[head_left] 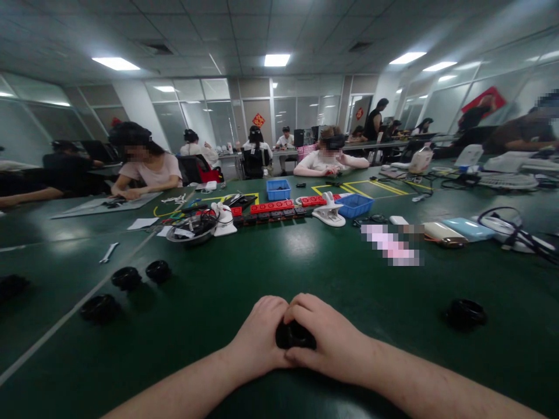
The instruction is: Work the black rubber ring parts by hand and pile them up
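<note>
Both hands meet at the near middle of the green table, closed around one black round part (295, 336) with a glossy ring-like top. My left hand (261, 333) wraps its left side, its fingers partly hidden behind my right hand. From the right, my right hand (327, 334) grips the same part, with fingers over the far side and thumb on the near side. Much of the part is covered by the hands. A similar black ring-shaped part (466, 314) sits apart at the right. Several more stand at the left, among them one black part (126, 278).
A wrench (109, 252) lies at the left. Further back are a metal bowl (192, 233) with cables, red blocks (273, 206), a white clamp (329, 210) and blue bins (278, 190). Power banks (469, 229) and cables lie at the right. Co-workers sit across the table.
</note>
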`<state>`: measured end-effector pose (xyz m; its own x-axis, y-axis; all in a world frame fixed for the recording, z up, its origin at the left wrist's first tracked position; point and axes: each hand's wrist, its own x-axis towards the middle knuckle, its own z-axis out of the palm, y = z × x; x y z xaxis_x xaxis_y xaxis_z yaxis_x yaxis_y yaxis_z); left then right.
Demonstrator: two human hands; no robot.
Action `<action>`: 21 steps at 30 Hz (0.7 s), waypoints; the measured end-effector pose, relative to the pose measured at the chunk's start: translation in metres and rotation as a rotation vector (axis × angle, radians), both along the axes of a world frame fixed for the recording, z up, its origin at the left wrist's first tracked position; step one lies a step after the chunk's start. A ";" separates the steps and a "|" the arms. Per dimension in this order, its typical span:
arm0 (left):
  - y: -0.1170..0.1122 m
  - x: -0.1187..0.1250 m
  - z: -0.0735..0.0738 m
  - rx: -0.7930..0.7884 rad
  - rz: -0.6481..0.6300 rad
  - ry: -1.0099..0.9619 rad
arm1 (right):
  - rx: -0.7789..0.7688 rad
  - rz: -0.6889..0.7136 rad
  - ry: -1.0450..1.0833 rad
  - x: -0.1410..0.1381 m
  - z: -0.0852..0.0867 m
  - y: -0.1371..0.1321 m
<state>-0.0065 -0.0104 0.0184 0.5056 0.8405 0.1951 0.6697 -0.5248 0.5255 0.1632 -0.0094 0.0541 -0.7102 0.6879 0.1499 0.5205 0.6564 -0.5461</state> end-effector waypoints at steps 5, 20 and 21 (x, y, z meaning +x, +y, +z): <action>0.002 -0.002 0.002 -0.021 -0.033 -0.040 | 0.096 0.075 -0.037 0.004 0.004 0.004; 0.005 -0.007 0.012 -0.149 -0.233 -0.100 | -0.010 0.315 -0.001 0.017 0.019 0.008; 0.005 -0.007 0.012 -0.145 -0.239 -0.097 | -0.010 0.304 -0.011 0.016 0.020 0.008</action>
